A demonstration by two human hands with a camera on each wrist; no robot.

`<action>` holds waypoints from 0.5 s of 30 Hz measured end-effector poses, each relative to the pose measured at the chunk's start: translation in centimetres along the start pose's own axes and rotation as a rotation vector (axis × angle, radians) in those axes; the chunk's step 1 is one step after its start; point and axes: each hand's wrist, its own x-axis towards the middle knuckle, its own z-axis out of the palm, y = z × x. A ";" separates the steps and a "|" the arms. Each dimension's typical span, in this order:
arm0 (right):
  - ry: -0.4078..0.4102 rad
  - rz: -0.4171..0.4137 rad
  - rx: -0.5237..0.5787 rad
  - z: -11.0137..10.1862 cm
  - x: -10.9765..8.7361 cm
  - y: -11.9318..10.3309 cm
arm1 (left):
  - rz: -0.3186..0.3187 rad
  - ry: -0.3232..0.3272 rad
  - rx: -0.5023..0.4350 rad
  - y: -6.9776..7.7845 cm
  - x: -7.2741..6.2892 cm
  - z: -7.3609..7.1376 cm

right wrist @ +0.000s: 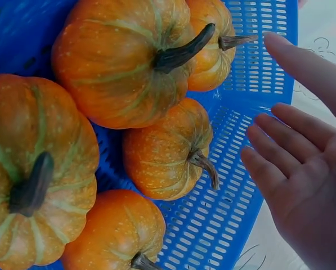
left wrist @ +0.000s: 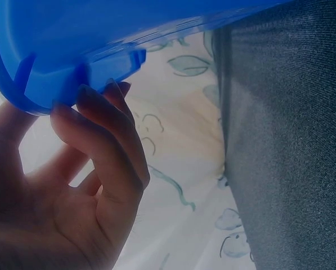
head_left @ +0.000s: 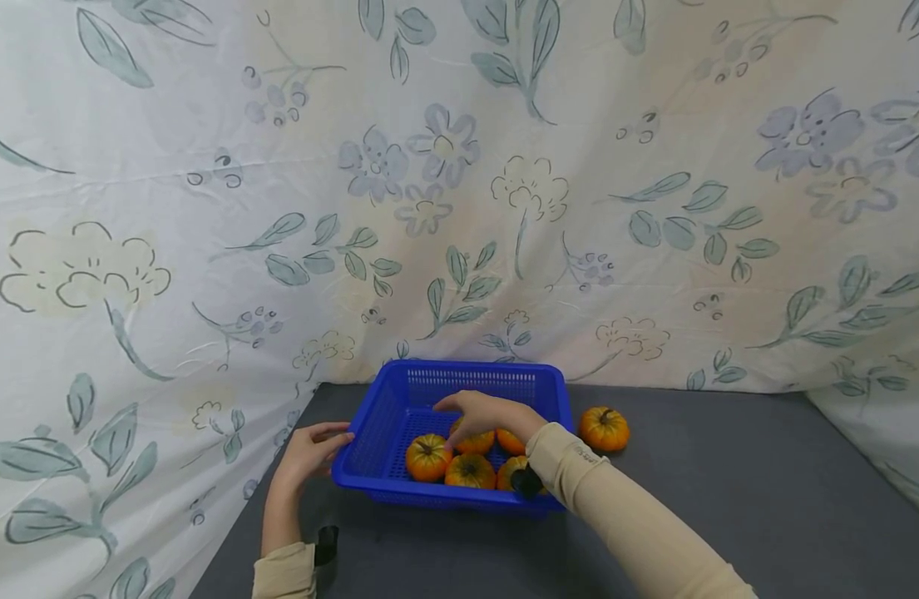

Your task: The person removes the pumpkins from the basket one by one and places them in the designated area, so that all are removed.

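Observation:
A blue plastic basket stands on the dark table, holding several small orange pumpkins with dark stems. At its left side, my left hand grips the rim between thumb and fingers; the left wrist view shows those fingers bent up under the rim. My right hand is over the inside of the basket, above the pumpkins. Seen from the right wrist, its fingers are spread and hold nothing, close to the pumpkin with a curved stem. My right forearm hides the basket's front right corner.
One more pumpkin sits on the table just right of the basket. A floral cloth hangs behind and along both sides of the table.

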 end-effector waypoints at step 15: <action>-0.120 0.000 0.013 0.3 1.2 0.3 | -0.004 0.016 0.014 0.0 -0.1 0.2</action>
